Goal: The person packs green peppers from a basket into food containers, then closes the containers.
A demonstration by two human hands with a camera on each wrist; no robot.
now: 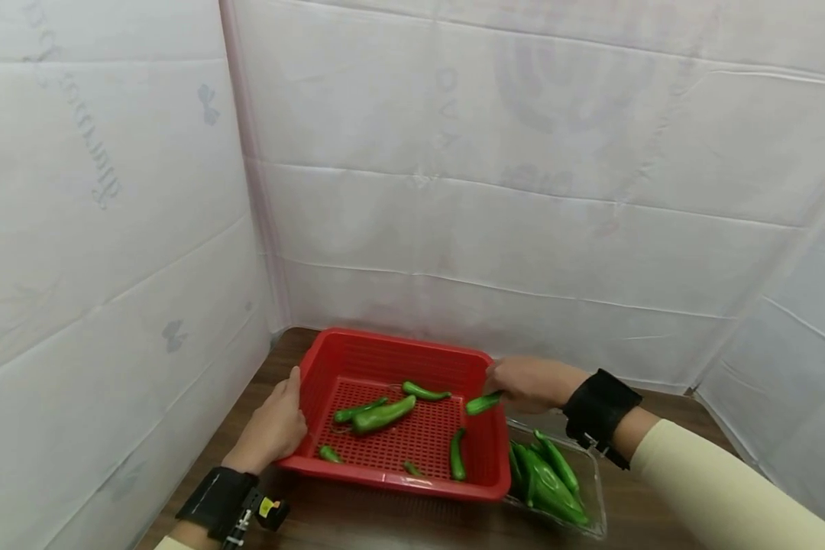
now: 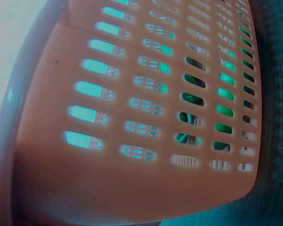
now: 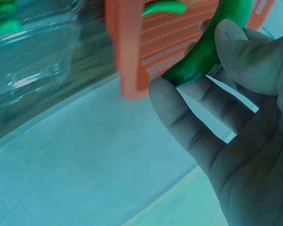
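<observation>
A red slotted basket (image 1: 330,359) stands on the dark wooden table and holds several green chili peppers, the biggest one (image 1: 383,413) near its middle. My left hand (image 1: 275,424) grips the basket's left rim, and the left wrist view shows only the basket's slotted wall (image 2: 108,155) up close. My right hand (image 1: 529,382) is over the basket's right rim and pinches a green pepper (image 1: 483,402) between thumb and fingers; the right wrist view shows this held pepper (image 3: 212,49) with the fingers (image 3: 179,117) around it.
A clear plastic tray (image 1: 594,489) with several more green peppers (image 1: 548,481) sits just right of the basket, near the table's front. White sheeting walls close in the table at the back and both sides. Bare wood (image 1: 667,412) shows behind the tray.
</observation>
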